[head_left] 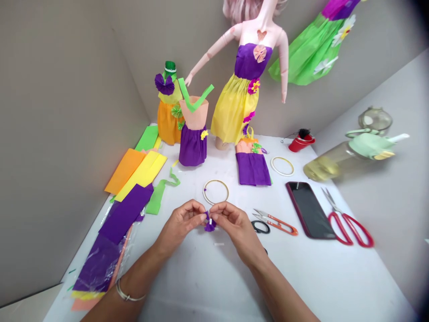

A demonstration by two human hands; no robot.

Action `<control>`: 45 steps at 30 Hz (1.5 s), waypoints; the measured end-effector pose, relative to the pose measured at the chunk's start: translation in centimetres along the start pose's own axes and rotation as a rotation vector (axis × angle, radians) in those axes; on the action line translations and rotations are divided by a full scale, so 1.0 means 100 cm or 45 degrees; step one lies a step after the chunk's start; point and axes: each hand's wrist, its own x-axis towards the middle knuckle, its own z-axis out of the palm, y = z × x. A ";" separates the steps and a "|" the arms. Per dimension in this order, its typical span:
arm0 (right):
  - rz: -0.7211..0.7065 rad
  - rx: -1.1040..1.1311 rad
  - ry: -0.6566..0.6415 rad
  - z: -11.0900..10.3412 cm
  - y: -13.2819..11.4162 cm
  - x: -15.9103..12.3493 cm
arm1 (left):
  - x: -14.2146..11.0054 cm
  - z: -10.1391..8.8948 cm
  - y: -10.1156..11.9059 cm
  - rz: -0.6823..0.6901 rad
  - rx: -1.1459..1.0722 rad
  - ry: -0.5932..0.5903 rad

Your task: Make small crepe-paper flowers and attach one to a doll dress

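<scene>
Between my hands is a small gathered piece of purple crepe paper (210, 226) with a short white strip on its front. My left hand (187, 221) pinches it from the left, thumb against the fingers. From the right, my right hand (233, 223) pinches its other side. The fingertips hide the upper part of the piece. Just beyond them lies a thin gold ring (216, 180), probably of tape. A small white strip (219, 244) rests on the table below the hands.
Folded purple (125, 210), yellow and orange paper lies at left. Dressed paper figures and a doll (251, 67) stand behind. On the right are orange thread snips (278, 222), black-handled scissors (260, 226), a phone (310, 210), red scissors (350, 228), a bottle (338, 156) and a red bucket (300, 143).
</scene>
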 end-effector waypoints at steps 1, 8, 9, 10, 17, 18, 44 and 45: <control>-0.003 -0.032 0.005 -0.001 -0.001 -0.001 | 0.000 0.000 0.001 -0.014 -0.014 -0.008; -0.009 -0.179 -0.099 -0.009 -0.008 -0.002 | -0.003 0.000 0.002 -0.072 -0.038 -0.084; -0.001 -0.181 -0.110 -0.010 -0.008 -0.001 | -0.003 0.000 0.002 -0.072 -0.031 -0.089; 0.010 -0.181 -0.118 -0.010 -0.008 -0.001 | -0.003 -0.001 0.002 -0.070 -0.021 -0.096; 0.042 -0.145 -0.099 -0.007 -0.010 -0.001 | -0.003 -0.001 0.002 -0.091 0.018 -0.131; 0.036 -0.141 -0.088 -0.007 -0.010 -0.001 | -0.002 -0.001 0.002 -0.098 0.015 -0.113; 0.055 -0.174 -0.133 -0.012 -0.005 0.003 | -0.001 0.000 -0.008 -0.047 0.194 -0.047; 0.051 -0.174 -0.116 -0.012 -0.004 0.003 | -0.001 0.000 -0.008 -0.045 0.197 -0.032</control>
